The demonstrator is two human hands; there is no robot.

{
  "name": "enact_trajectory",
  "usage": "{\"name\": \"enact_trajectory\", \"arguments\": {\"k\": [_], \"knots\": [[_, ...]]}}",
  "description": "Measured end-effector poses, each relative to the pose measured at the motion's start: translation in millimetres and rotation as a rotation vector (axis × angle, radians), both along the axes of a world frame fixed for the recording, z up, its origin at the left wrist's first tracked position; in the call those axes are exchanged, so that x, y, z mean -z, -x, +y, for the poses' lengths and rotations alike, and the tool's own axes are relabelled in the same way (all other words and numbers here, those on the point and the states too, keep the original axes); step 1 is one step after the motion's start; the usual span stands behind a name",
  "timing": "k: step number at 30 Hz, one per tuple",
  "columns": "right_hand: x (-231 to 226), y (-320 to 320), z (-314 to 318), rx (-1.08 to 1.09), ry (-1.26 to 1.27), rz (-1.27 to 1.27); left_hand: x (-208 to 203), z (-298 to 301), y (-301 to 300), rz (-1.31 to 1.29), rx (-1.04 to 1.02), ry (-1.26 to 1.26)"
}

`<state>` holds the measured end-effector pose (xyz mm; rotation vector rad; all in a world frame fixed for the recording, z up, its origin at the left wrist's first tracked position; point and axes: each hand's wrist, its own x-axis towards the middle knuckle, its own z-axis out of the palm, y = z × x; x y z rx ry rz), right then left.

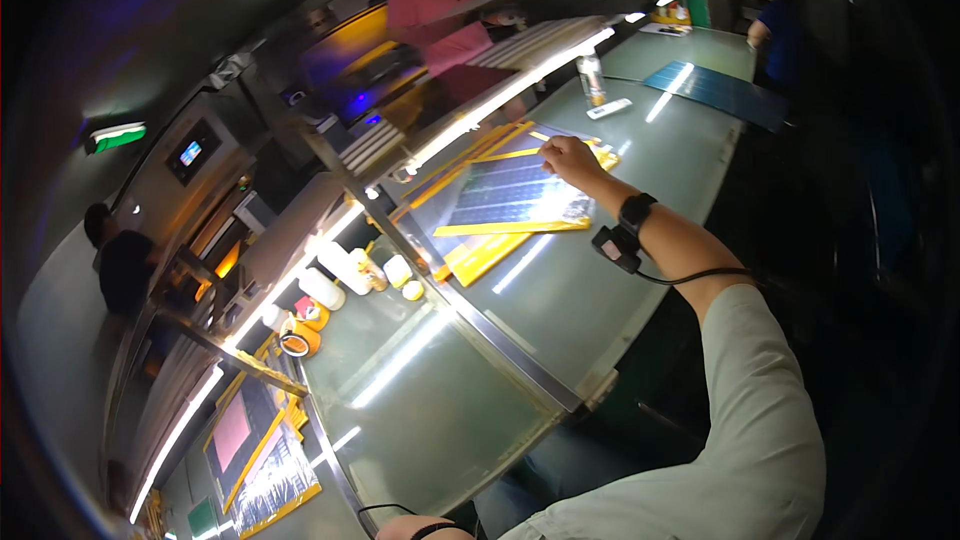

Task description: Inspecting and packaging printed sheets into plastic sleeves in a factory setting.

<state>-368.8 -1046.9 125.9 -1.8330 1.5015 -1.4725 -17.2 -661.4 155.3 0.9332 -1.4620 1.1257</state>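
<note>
My right hand [570, 159] reaches across the table, fingers curled closed over the far edge of a shiny dark film sheet [500, 195] with pale lines and yellow borders. Whether the fingers grip that edge or something small is hidden. Beneath the sheet lie more yellow-edged sheets [487, 258], partly covered. Of my left hand [398, 528], only a bit near a black band shows at the lower edge; its fingers are out of sight.
Bottles and jars [320, 288] and an orange tape roll [298, 338] stand under the lit shelf. A metal strip [515, 360] divides the table [440, 430]. Farther off are a spray can [591, 80], a white device [609, 109] and a dark panel [715, 93]. Other people stand beyond.
</note>
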Motion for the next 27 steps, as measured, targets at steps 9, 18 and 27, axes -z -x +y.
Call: {"name": "enact_trajectory", "arguments": {"k": [9, 18, 27], "knots": [[-46.5, -184.3, -104.0, 0.134, 0.524, 0.898, 7.1, -8.2, -30.5, 0.079, -0.097, 0.063], [-63.2, -169.5, -124.3, 0.041, 0.439, 1.075, 16.6, -45.1, -37.2, 0.212, 0.031, 0.135], [-11.3, -36.9, 160.7, -0.102, 0.662, 0.782, 61.4, -155.6, 54.9, 1.64, 1.886, -1.264]]}}
